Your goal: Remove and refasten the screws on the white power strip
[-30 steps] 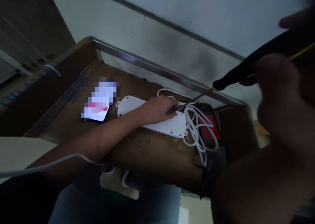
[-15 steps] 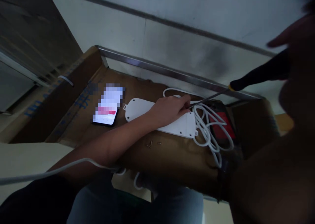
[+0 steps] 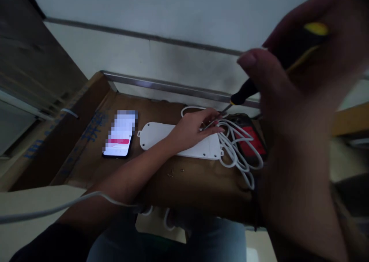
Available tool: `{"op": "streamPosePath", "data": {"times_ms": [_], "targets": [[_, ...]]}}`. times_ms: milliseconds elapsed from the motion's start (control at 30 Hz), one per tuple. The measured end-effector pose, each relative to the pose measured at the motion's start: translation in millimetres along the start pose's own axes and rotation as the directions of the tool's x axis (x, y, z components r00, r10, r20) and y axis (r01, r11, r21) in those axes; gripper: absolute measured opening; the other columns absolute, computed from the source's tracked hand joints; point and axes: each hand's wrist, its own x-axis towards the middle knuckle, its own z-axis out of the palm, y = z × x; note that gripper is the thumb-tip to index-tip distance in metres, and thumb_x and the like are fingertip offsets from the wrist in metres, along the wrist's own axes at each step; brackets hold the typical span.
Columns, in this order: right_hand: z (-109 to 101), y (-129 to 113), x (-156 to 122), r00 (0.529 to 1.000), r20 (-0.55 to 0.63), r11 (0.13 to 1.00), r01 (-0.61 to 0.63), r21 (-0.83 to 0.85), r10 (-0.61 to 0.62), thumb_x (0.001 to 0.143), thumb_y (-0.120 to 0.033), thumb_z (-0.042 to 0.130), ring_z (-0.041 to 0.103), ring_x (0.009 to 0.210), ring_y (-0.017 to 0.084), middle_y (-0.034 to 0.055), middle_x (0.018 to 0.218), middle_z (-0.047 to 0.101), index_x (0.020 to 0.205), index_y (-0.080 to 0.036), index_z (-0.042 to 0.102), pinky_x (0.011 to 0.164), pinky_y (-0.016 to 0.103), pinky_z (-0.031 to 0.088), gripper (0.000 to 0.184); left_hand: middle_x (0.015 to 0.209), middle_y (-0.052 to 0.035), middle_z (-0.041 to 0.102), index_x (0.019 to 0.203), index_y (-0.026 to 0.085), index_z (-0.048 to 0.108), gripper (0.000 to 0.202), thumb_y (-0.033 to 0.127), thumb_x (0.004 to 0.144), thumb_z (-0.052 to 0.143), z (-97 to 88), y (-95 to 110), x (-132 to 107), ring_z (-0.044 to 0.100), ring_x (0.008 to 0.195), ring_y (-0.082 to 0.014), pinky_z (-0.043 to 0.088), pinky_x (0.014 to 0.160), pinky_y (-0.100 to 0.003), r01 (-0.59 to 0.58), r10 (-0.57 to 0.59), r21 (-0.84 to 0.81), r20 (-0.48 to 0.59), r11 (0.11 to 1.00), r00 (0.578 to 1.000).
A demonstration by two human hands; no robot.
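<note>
Head view: the right hand (image 3: 291, 112) has come up close and now hides the right side, wrapped around the black screwdriver (image 3: 248, 91), while the left hand (image 3: 198, 128) lies flat and open on the white power strip (image 3: 161, 137) on the counter (image 3: 196, 185), near a phone (image 3: 119, 139), cord (image 3: 239, 150) and screws (image 3: 173, 172).

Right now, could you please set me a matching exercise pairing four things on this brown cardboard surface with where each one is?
1. flat white plastic power strip
2. black smartphone with lit screen
3. black-and-yellow-handled screwdriver
4. small loose metal screws

A. gripped in the right hand
B. on the brown cardboard, left of the strip
C. under the left hand
D. on the cardboard, nearer the person

Pairs: 1-C, 2-B, 3-A, 4-D.
</note>
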Motion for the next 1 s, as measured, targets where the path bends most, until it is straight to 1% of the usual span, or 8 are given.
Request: {"op": "streamPosePath", "data": {"times_ms": [100,200,400,500,600,700,800,1000], "targets": [[12.1,-6.2,-2.0,0.996,-0.023,0.977,0.081,-0.2,-0.087,0.105,-0.057,0.046,0.043,0.08,0.001,0.004,0.09,0.051,0.101,-0.013,0.061,0.074,0.018,0.039,0.047,0.091,-0.0022,0.075,0.092,0.016,0.076,0.013,0.029,0.095,0.078,4.0,-4.3,2.5,0.067,0.081,-0.013,0.053,0.079,-0.025,-0.046,0.042,-0.026,-0.118,0.999,0.992],[11.9,-14.4,-1.9,0.999,0.007,0.993,-0.052,-0.101,0.053,0.108,-0.04,0.036,0.059,0.08,0.003,0.006,0.106,0.064,0.106,-0.012,0.065,0.066,0.02,0.042,0.04,0.088,-0.002,0.072,0.093,0.019,0.083,0.01,0.028,0.091,0.082,4.0,-10.2,4.7,0.067,0.082,-0.0131,0.053,0.077,-0.024,-0.05,0.043,-0.041,-0.159,0.998,0.986],[21.7,-3.4,5.6,0.997,-0.014,0.906,-0.058,0.418,0.07,0.083,-0.026,0.079,0.068,0.074,0.01,0.0014,0.095,0.067,0.095,-0.014,0.052,0.064,0.026,0.059,0.032,0.083,-0.0011,0.078,0.108,0.018,0.079,0.026,0.032,0.086,0.085,1.6,-15.6,6.5,0.072,0.079,-0.0137,0.055,0.077,-0.026,0.111,-0.134,-0.166,-0.136,0.98,0.982],[32.2,7.8,8.5,0.991,-0.064,0.823,-0.059,0.565,0.116,0.083,-0.038,0.08,0.05,0.048,0.006,-0.005,0.082,0.063,0.095,-0.02,0.034,0.038,0.024,0.036,0.05,0.085,-0.0016,0.078,0.103,0.017,0.073,0.027,0.031,0.085,0.085,1.0,-16.9,6.8,0.072,0.08,-0.0133,0.054,0.074,-0.024,0.116,-0.144,-0.214,-0.123,0.97,0.982],[32.8,14.8,10.5,0.987,0.095,0.743,-0.159,0.65,0.129,0.092,-0.049,0.061,0.044,0.046,0.004,-0.0023,0.091,0.063,0.109,-0.015,0.047,0.037,0.026,0.027,0.041,0.085,-0.0011,0.076,0.096,0.018,0.069,0.022,0.032,0.086,0.083,-0.5,-16.6,6.1,0.07,0.079,-0.012,0.052,0.07,-0.023,0.098,-0.124,-0.194,-0.13,0.976,0.984],[28.4,15.8,10.5,0.967,0.2,0.674,-0.253,0.694,0.157,0.088,-0.04,0.059,0.062,0.062,0.007,-0.0003,0.097,0.065,0.11,-0.013,0.056,0.047,0.023,0.045,0.035,0.088,-0.002,0.075,0.095,0.018,0.066,0.02,0.033,0.089,0.079,-1.6,-13.6,4.3,0.07,0.083,-0.0123,0.054,0.075,-0.024,0.083,-0.103,-0.173,-0.108,0.981,0.989],[26.4,10.3,7.0,0.973,0.076,0.724,-0.215,0.655,0.22,0.078,-0.037,0.078,0.068,0.071,0.011,-0.0037,0.092,0.065,0.097,-0.018,0.044,0.053,0.022,0.051,0.043,0.093,-0.0039,0.076,0.099,0.019,0.065,0.019,0.035,0.095,0.072,-1.3,-10.4,3.1,0.072,0.089,-0.0144,0.055,0.079,-0.027,0.08,-0.09,-0.122,-0.08,0.989,0.993],[20.9,0.6,3.6,0.928,0.182,0.795,-0.373,0.478,0.326,0.07,-0.061,0.085,0.067,0.084,0.014,0.0006,0.091,0.065,0.102,-0.022,0.044,0.061,0.026,0.052,0.064,0.105,-0.007,0.075,0.105,0.017,0.065,0.029,0.034,0.085,0.079,-1.9,-10.3,4.9,0.069,0.09,-0.0146,0.058,0.086,-0.029,0.096,-0.097,-0.029,-0.05,0.995,0.994]]}}
